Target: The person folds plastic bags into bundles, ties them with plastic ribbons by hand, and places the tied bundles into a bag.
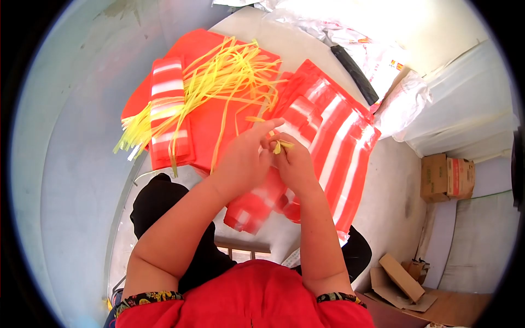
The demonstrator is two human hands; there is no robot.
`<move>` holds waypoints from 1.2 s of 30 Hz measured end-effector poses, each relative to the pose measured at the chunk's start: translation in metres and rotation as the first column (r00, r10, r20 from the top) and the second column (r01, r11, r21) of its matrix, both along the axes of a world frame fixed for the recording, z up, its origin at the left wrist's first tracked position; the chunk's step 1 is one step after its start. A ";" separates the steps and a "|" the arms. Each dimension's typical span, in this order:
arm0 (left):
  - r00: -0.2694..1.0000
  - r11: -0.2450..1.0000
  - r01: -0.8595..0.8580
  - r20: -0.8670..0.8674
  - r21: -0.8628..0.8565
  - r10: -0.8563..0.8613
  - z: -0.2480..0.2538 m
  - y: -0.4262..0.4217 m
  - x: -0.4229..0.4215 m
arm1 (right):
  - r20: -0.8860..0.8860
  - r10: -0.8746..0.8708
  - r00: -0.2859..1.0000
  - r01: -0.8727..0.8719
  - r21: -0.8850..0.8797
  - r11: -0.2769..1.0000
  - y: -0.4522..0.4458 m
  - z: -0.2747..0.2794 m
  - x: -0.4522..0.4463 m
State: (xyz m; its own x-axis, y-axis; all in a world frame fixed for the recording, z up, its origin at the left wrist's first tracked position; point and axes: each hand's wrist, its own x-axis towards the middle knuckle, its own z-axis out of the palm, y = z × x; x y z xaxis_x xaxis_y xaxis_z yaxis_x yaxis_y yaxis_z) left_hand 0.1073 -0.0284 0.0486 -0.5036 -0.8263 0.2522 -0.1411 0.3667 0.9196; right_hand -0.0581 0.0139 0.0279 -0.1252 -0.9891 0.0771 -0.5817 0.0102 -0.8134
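My left hand point(247, 158) and my right hand point(296, 163) meet over the red and white striped plastic bags. Between their fingertips is a thin yellow plastic strip point(281, 145), its short ends sticking out over the right fingers. The left index finger is stretched out, while the thumb and other fingers close in beside the strip. Right fingers are pinched on it. Below the hands hangs a rolled striped bundle point(253, 206), slightly blurred. A loose pile of yellow strips point(224, 76) lies across the red sheet material at the left, partly over a folded striped bundle point(168, 117).
A stack of striped bags point(342, 147) spreads to the right of my hands. Behind it lie a black roll point(354, 75) and white printed sacks point(383, 60). Cardboard boxes point(445, 178) stand at the right, with an opened carton point(402, 281) lower down. A pale wall rises at the left.
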 end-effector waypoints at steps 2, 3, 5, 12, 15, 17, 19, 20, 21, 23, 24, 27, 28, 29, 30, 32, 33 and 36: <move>0.994 0.989 0.032 0.112 -0.142 -0.016 -0.018 -0.009 -0.004 | -0.057 0.025 0.998 -0.027 -0.028 0.999 0.001 0.004 0.000; 0.986 0.976 0.052 0.167 -0.211 -0.017 -0.028 -0.012 -0.008 | -0.066 0.031 0.997 -0.034 -0.043 0.999 0.001 0.002 -0.002; 0.993 0.961 0.005 0.115 -0.275 0.027 -0.041 -0.015 -0.015 | -0.084 0.042 0.996 -0.048 -0.073 0.996 0.001 -0.002 -0.006; 0.994 0.977 -0.089 0.040 -0.196 0.099 -0.038 -0.022 -0.019 | 0.168 -0.118 0.979 0.124 -0.027 0.992 0.002 -0.005 -0.008; 0.990 0.983 -0.142 -0.010 -0.120 0.142 -0.038 -0.022 -0.025 | 0.188 -0.159 0.969 0.166 -0.023 0.986 0.008 -0.002 -0.006; 0.988 0.985 -0.150 0.031 -0.082 0.153 -0.038 -0.022 -0.027 | 0.082 -0.172 0.982 0.174 -0.020 0.985 0.014 -0.002 -0.009; 0.984 0.979 -0.150 0.072 -0.140 0.161 -0.039 -0.022 -0.027 | -0.214 -0.111 0.971 0.057 -0.244 0.968 0.015 -0.004 -0.012; 0.982 0.965 -0.144 0.091 -0.220 0.168 -0.039 -0.022 -0.027 | -0.358 -0.102 0.928 -0.026 -0.337 0.941 0.014 -0.004 -0.014; 0.978 0.945 -0.136 0.110 -0.298 0.175 -0.039 -0.022 -0.027 | -0.376 -0.118 0.919 -0.046 -0.399 0.916 0.012 -0.003 -0.012; 0.971 0.919 -0.069 0.187 -0.387 0.151 -0.037 -0.021 -0.025 | -0.406 -0.155 0.901 -0.086 -0.516 0.852 0.007 0.000 -0.008; 0.964 0.903 -0.033 0.226 -0.428 0.143 -0.037 -0.021 -0.024 | -0.421 -0.169 0.891 -0.078 -0.511 0.856 0.005 -0.001 -0.009; 0.983 0.912 -0.002 0.165 -0.410 0.076 -0.035 -0.020 -0.021 | -0.442 -0.198 0.875 -0.038 -0.470 0.882 0.003 -0.005 -0.009; 0.984 0.920 0.002 0.162 -0.393 0.067 -0.036 -0.021 -0.021 | -0.433 -0.203 0.878 -0.012 -0.445 0.896 0.002 -0.003 -0.010; 0.986 0.927 0.006 0.159 -0.374 0.058 -0.037 -0.021 -0.020 | -0.424 -0.207 0.881 0.013 -0.417 0.909 0.002 -0.002 -0.010; 0.986 0.935 0.010 0.158 -0.353 0.049 -0.038 -0.020 -0.019 | -0.418 -0.209 0.884 0.013 -0.425 0.905 0.003 -0.003 -0.011; 0.989 0.954 -0.030 0.126 -0.299 0.071 -0.038 -0.021 -0.020 | -0.404 -0.213 0.890 0.013 -0.444 0.896 0.002 -0.004 -0.014; 0.991 0.961 -0.049 0.109 -0.272 0.081 -0.037 -0.021 -0.021 | -0.360 -0.163 0.919 0.002 -0.408 0.913 0.002 -0.005 -0.017; 0.996 0.982 -0.026 0.073 -0.189 0.040 -0.035 -0.022 -0.021 | -0.150 -0.012 0.989 -0.026 -0.252 0.967 0.002 -0.008 -0.027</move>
State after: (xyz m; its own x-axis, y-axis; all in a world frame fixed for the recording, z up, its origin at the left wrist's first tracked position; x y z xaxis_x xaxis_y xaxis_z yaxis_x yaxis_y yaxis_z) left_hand 0.0864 -0.0505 0.0140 -0.5006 -0.7846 0.3659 -0.2233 0.5254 0.8210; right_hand -0.0850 0.0155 0.0197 -0.0866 -0.9360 0.3413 -0.6956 -0.1884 -0.6933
